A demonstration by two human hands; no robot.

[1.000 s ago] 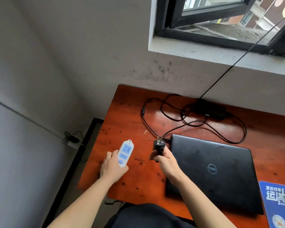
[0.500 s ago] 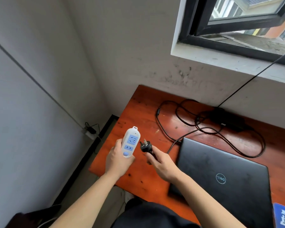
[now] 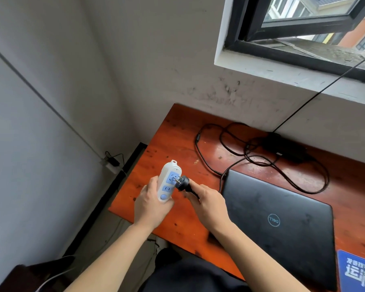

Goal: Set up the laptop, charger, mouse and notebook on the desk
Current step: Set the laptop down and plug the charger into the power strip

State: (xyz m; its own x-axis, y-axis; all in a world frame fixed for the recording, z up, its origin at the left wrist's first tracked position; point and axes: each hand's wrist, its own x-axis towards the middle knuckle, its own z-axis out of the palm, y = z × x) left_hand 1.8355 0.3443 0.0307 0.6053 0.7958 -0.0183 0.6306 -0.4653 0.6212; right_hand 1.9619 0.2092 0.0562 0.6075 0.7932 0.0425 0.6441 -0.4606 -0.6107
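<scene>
While both hands worked above the surface's (image 3: 173, 131) left edge:
Writing: laptop (image 3: 282, 224) lid read "DELL", logo upside down to the camera; blue notebook (image 3: 358, 270) print too cropped to read.
Left hand (image 3: 150, 205): fingers wrapped round white power strip (image 3: 168, 180), long axis upright, sockets facing right.
Right hand (image 3: 209, 205): fingers pinched plug (image 3: 182, 182), prongs pointing left at top socket.
Charger brick (image 3: 287, 148): against back wall, cable looped.

"DELL" on laptop lid (image 3: 278, 224)

Scuffed grey wall (image 3: 156, 60); black-framed window (image 3: 293, 36) open, daylight; reddish wooden desk (image 3: 177, 140) in corner.
</scene>
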